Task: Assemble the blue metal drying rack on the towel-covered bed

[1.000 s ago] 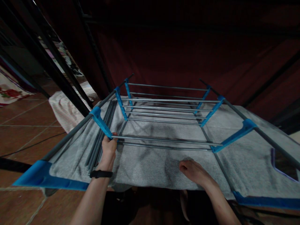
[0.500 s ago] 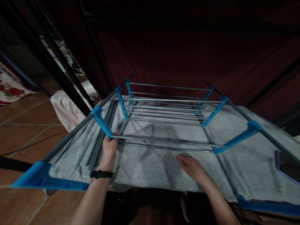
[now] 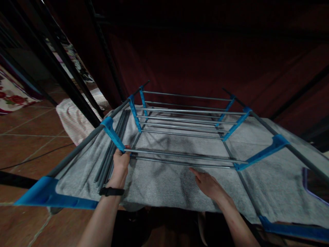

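Observation:
A rack frame of grey metal tubes and blue plastic brackets lies on a grey towel. My left hand is closed around the lower end of the near left blue bracket, where the near rods meet it. Two thin metal rods, an upper rod and a lower rod, run across to the near right blue bracket. My right hand hovers just in front of the lower rod, index finger stretched out, holding nothing. Its other fingers are partly hidden.
Several loose grey tubes lie on the towel at the left. More crossbars span the brackets farther back. A phone-like dark object with a purple edge sits at the right. Black metal posts and a dark red curtain stand behind.
My right hand has shifted slightly left, and its index finger now points out toward the lower rod. My left hand keeps its grip on the bracket.

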A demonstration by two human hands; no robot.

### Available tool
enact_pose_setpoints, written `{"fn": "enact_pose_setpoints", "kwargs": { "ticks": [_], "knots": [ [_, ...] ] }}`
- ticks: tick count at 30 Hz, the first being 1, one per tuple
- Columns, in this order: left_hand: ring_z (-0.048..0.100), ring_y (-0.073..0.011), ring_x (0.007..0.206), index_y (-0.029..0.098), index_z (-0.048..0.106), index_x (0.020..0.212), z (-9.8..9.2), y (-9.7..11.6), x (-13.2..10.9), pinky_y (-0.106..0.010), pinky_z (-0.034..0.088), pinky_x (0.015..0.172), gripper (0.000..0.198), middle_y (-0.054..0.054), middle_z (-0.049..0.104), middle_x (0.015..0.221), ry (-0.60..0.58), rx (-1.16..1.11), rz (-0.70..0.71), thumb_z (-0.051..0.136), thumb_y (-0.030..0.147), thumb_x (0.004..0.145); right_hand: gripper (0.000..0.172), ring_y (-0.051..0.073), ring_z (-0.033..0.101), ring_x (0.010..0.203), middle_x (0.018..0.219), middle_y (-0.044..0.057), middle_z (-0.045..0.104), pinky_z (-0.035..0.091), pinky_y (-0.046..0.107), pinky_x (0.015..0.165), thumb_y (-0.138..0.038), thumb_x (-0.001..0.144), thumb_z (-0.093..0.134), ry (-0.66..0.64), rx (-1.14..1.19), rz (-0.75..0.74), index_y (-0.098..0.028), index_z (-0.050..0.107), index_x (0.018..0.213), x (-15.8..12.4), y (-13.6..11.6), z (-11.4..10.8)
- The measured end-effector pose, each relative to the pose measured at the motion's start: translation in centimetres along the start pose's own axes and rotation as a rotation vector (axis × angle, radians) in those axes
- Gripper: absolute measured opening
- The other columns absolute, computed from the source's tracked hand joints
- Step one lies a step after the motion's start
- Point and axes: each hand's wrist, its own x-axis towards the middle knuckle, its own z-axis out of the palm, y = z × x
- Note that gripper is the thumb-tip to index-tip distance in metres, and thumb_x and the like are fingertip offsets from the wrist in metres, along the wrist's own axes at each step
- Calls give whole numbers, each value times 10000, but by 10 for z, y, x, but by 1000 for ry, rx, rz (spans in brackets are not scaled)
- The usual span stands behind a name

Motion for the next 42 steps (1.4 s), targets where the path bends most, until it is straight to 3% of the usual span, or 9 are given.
{"fn": "enact_pose_setpoints", "kwargs": {
  "ticks": [16, 23, 42],
  "knots": [
    [538, -148, 703, 224, 569, 840, -2, 5, -12, -311, 444, 748, 264, 32, 557, 723, 23, 32, -46, 665, 168, 600, 514, 235, 644, 1099, 1235, 83, 670, 467, 387, 973, -209, 918, 364, 52, 0, -28, -237, 474, 1420, -8, 3, 14],
    [541, -154, 720, 213, 574, 851, -4, 12, -15, -326, 450, 775, 259, 18, 572, 745, -21, 26, -49, 659, 187, 608, 501, 227, 643, 1101, 1225, 73, 676, 461, 378, 981, -214, 920, 365, 44, 37, -39, -253, 496, 1402, -8, 8, 16],
    [559, -157, 727, 194, 590, 854, 3, 0, -5, -327, 460, 782, 304, 14, 578, 748, 25, -14, -47, 645, 200, 555, 511, 230, 615, 1155, 1285, 91, 638, 440, 409, 1019, -228, 931, 345, 15, 76, -44, -213, 457, 1429, -3, 10, 14]
  ]
}}
